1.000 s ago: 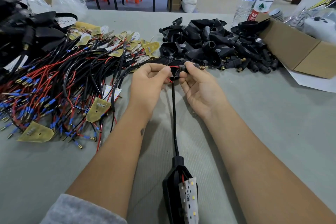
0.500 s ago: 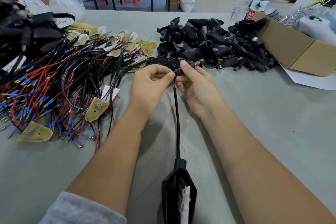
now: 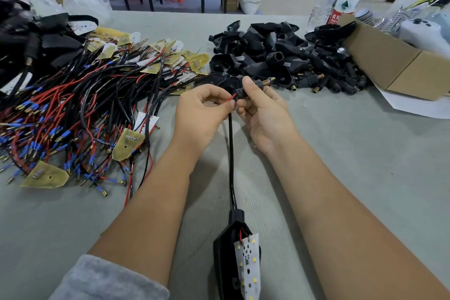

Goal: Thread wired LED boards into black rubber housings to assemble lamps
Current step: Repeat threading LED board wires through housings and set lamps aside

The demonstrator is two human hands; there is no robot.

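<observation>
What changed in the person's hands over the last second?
A short red wire shows again between the hands, as a second ago; half a second ago it was hidden. The left hand pinches it, while the right hand grips the black connector. The white LED board faces up again after turning edge-on. Both grips, the black cable and the piles stayed.
</observation>
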